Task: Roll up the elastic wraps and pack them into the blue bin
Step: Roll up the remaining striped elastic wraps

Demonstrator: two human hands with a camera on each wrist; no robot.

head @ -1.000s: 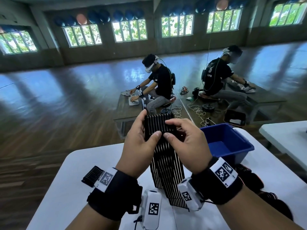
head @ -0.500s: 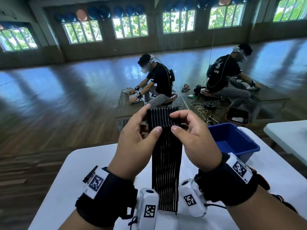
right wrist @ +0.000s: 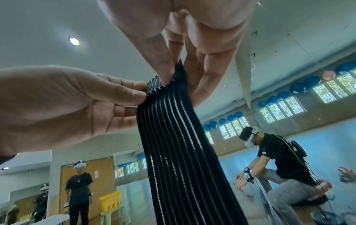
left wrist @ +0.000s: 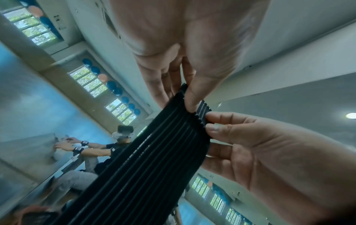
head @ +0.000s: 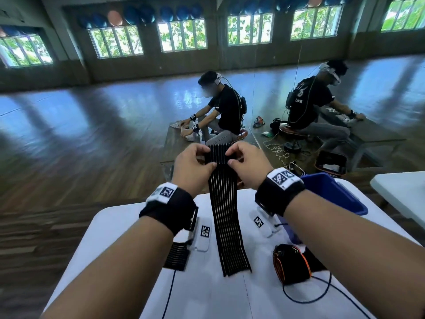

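A long black elastic wrap (head: 226, 226) with thin pale stripes hangs from both hands above the white table (head: 128, 238). Its top end is folded over between the fingers, and its loose lower end reaches the tabletop. My left hand (head: 208, 158) pinches the top left edge and my right hand (head: 231, 156) pinches the top right edge. In the left wrist view the left hand (left wrist: 189, 99) and the right hand (left wrist: 208, 121) both nip the wrap (left wrist: 154, 159). The right wrist view shows the right hand (right wrist: 179, 73) gripping the wrap (right wrist: 183, 144). The blue bin (head: 333, 194) stands at the right, partly behind my right wrist.
A rolled black wrap with orange edging (head: 291, 263) lies under my right forearm. Another black striped wrap (head: 177, 256) lies flat at the left. A thin dark cable (head: 305, 298) loops across the near table. A second white table (head: 400, 192) stands at the far right.
Both hands have risen and moved away from me with the wrap's top end, so more of the wrap now hangs straight down. The grip on the top end has tightened inward.
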